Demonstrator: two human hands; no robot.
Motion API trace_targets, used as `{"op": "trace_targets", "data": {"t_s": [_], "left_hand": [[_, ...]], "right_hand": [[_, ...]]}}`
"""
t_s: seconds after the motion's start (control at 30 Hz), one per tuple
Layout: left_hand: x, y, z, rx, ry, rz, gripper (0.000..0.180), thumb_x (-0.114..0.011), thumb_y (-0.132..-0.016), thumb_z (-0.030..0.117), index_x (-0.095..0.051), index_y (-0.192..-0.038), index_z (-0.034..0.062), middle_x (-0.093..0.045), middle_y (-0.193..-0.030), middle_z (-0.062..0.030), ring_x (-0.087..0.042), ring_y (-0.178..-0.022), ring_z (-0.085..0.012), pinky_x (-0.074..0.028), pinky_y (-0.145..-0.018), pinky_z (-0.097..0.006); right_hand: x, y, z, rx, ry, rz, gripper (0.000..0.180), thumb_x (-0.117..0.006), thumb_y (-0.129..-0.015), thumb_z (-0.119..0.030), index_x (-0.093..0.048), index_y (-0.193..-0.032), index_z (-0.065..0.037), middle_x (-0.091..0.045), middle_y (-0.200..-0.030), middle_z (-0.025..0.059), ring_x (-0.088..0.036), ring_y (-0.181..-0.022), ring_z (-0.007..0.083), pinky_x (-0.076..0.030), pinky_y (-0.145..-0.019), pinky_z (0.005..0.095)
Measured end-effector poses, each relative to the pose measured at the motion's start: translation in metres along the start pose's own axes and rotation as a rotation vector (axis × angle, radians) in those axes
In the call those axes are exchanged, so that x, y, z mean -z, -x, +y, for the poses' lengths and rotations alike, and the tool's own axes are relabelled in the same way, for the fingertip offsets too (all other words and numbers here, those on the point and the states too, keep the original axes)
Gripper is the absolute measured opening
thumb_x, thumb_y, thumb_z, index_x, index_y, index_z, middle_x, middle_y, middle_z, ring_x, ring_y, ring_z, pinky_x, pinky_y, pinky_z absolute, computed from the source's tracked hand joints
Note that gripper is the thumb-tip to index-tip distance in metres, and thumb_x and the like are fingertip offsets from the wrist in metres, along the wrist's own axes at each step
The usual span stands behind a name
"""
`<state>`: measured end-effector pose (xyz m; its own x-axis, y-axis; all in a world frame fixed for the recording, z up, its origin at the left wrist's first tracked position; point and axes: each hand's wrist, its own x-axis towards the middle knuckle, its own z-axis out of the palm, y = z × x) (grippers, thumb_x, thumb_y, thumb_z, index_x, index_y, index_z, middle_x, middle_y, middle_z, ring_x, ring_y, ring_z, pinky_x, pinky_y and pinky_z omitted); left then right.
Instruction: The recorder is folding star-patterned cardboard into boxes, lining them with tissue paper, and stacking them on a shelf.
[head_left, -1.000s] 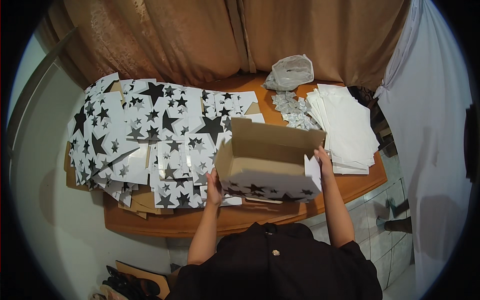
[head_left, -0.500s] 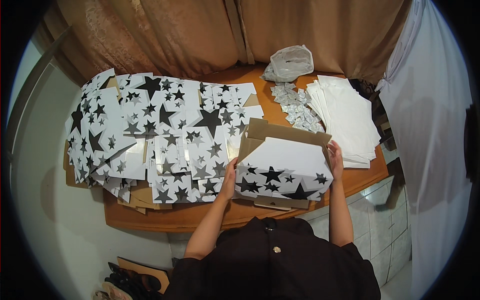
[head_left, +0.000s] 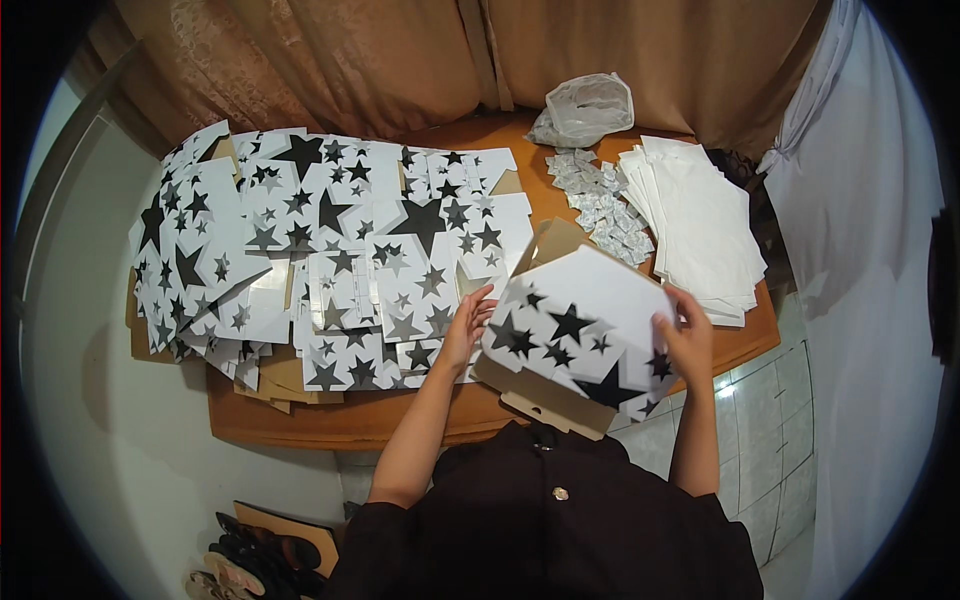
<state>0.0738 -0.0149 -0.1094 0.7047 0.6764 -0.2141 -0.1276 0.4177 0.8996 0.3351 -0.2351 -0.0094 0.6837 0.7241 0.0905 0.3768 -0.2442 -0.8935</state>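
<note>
A white cardboard box (head_left: 600, 290) printed with black and grey stars is tilted in front of me, its brown inner flaps spread at the far and near sides. My right hand (head_left: 690, 340) grips its right edge, thumb on the printed face and the other fingers partly hidden behind. At the box's left edge, my left hand (head_left: 466, 330) has its fingers stretched out and apart; whether they touch the cardboard is hard to see. Beyond the left hand lies a wide heap of flat star-printed cardboard sheets (head_left: 345, 250).
On the brown table (head_left: 470, 432), a stack of white sheets (head_left: 700, 225) lies at the right. Beside it are several small silvery packets (head_left: 605, 205) and a translucent plastic bag (head_left: 590, 108). Brown curtains (head_left: 640, 45) hang behind; shoes (head_left: 260, 555) sit at the lower left.
The box has turned clockwise and tipped, showing more of its printed face. My right hand's thumb has come over onto that face, and my left hand's fingers have loosened from the left side.
</note>
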Motion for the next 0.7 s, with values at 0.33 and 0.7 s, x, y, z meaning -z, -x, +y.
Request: {"op": "trace_targets", "data": {"t_s": [0.33,0.7], "left_hand": [[0.018,-0.049,-0.021,-0.16,-0.592,-0.039,0.037,-0.049,-0.077,-0.007,-0.055,-0.114,0.0002,-0.062,-0.105,-0.0071,-0.058,-0.092,-0.0151,-0.045,-0.081,-0.028],[-0.003,-0.033,-0.006,-0.349,-0.977,0.222,0.027,-0.047,-0.073,0.0,-0.053,-0.098,-0.0053,-0.059,-0.088,-0.0244,-0.06,-0.08,-0.0389,-0.048,-0.072,-0.041]], "right_hand": [[0.016,-0.079,0.038,-0.226,-0.589,0.225,0.034,-0.055,-0.078,-0.006,-0.055,-0.111,-0.003,-0.055,-0.104,0.0048,-0.049,-0.099,0.0127,-0.04,-0.084,0.0285],[-0.041,0.042,0.096,0.049,-0.155,0.041,0.076,-0.062,-0.069,-0.002,-0.029,-0.138,0.0,-0.037,-0.138,0.0157,-0.029,-0.133,0.0255,-0.019,-0.109,0.0337]]}}
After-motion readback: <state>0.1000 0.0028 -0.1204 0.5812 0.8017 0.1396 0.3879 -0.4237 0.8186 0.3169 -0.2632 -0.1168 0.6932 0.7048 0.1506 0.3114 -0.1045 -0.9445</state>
